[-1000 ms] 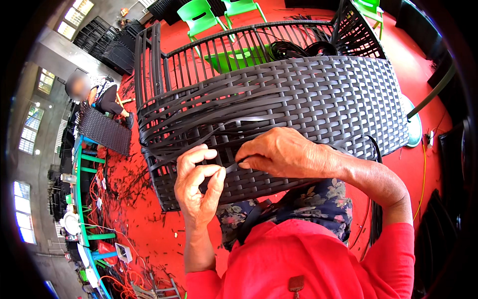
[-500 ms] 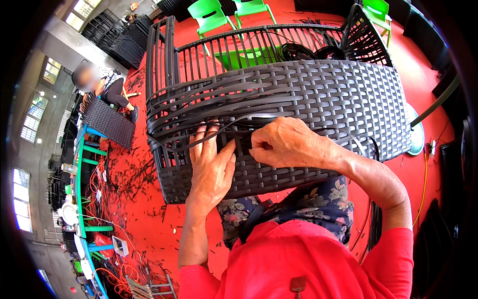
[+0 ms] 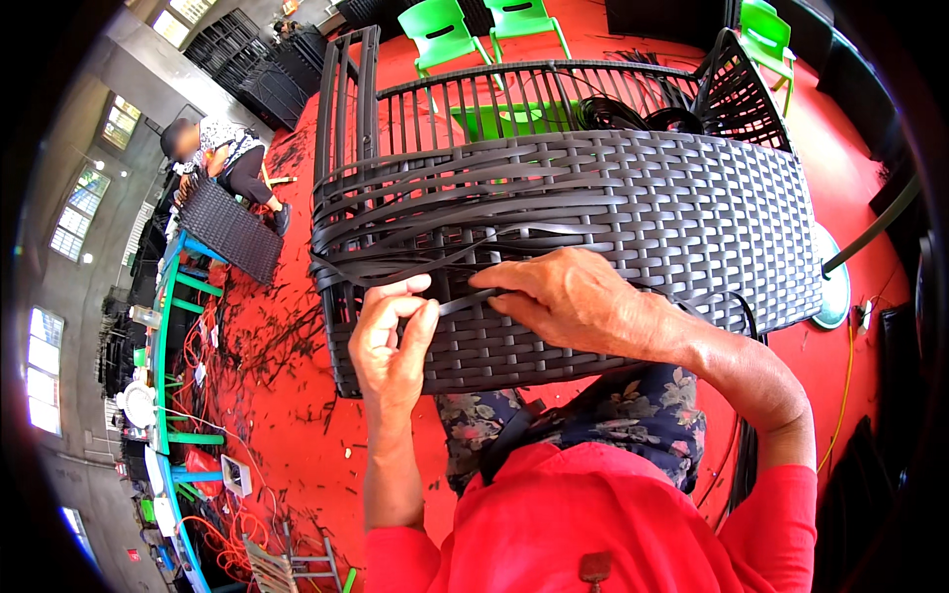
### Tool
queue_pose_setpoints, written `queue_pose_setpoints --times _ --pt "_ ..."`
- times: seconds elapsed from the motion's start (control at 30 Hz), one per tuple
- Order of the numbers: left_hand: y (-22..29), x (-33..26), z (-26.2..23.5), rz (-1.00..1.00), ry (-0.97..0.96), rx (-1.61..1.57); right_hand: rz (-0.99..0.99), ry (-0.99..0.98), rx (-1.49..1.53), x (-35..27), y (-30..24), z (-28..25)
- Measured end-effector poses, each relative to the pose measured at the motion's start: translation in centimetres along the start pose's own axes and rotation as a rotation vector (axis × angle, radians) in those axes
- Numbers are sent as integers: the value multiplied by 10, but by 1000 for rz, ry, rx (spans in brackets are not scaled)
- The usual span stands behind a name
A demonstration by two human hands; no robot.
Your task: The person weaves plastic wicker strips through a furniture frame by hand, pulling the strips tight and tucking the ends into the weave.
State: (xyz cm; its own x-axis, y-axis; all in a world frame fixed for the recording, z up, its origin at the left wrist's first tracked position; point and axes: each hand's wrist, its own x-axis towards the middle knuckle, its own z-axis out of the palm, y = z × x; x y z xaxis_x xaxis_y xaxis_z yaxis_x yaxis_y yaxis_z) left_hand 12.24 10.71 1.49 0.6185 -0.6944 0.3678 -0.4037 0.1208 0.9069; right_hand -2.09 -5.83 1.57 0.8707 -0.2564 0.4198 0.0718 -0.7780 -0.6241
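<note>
A black woven rattan-style furniture panel (image 3: 692, 217) lies in front of me, across my lap. Its right part is closely woven; toward the left, several long loose strips (image 3: 445, 214) run over bare upright bars. Close to the near edge, a short length of flat plastic strip (image 3: 465, 300) shows between my two hands. My left hand (image 3: 388, 346) has curled fingers, with the thumb tip against that strip's left end. My right hand (image 3: 583, 301) pinches the strip's other end between thumb and forefinger, just above the weave. Part of the strip is hidden by the fingers.
Coiled black strip (image 3: 603, 114) lies in the frame's far side, near a green bin (image 3: 514, 121). Green chairs (image 3: 435, 35) stand beyond. At left, another person (image 3: 232, 158) sits by a woven panel (image 3: 229, 232). Scraps (image 3: 287, 366) litter the red floor.
My left hand has lifted off the bars and drawn back left, its fingers curling onto the strip. My right hand has opened from a fist-like grip into a pinch. The view has shifted slightly.
</note>
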Motion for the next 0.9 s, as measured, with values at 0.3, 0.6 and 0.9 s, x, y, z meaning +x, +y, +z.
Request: queue_pose_setpoints --times 0.3,0.6,0.9 --pt "5 0 -11 284 -125 655 251 -207 389 16 -9 -6" --pt "-1 14 -4 341 -323 896 68 -44 -29 22 1 12" --pt "-4 11 -16 269 6 466 85 -52 25 20 -6 9"
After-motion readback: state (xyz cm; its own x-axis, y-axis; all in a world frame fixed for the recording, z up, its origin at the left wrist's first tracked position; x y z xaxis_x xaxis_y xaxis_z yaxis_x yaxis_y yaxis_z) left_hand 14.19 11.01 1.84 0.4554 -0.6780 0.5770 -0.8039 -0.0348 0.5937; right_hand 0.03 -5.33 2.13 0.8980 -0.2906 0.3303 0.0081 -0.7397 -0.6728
